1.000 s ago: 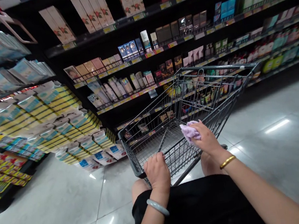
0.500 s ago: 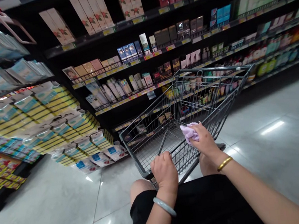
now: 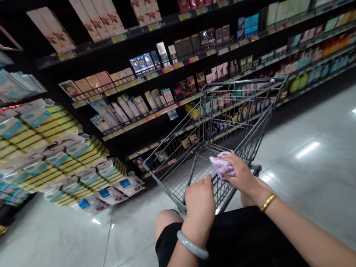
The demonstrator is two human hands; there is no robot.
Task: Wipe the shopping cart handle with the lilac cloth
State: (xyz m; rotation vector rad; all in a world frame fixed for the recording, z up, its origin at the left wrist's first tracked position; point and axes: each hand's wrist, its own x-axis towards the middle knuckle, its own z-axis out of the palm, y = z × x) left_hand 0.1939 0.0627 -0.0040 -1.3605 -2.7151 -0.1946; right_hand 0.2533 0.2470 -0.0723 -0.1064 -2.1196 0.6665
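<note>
A grey wire shopping cart (image 3: pixel 198 161) stands right in front of my knees, tilted in the view. My left hand (image 3: pixel 200 203), with a pale bangle at the wrist, is curled over the cart's near top rail. A crumpled lilac cloth (image 3: pixel 222 165) is bunched in my right hand (image 3: pixel 241 175), which wears a gold bracelet. That hand holds the cloth at the cart's near side rail, a little right of and beyond my left hand. Its fingertips are partly hidden by the cloth.
Dark store shelves (image 3: pixel 144 80) with boxes and bottles run behind the cart. To the left hang stacked yellow-striped packs (image 3: pixel 51 155) and blue-white packs (image 3: pixel 2 87). The shiny tiled floor (image 3: pixel 326 152) stretches to the right.
My right hand and the cloth have shifted slightly left and down along the rail, closer to my left hand. The whole scene has slid a little left in view.
</note>
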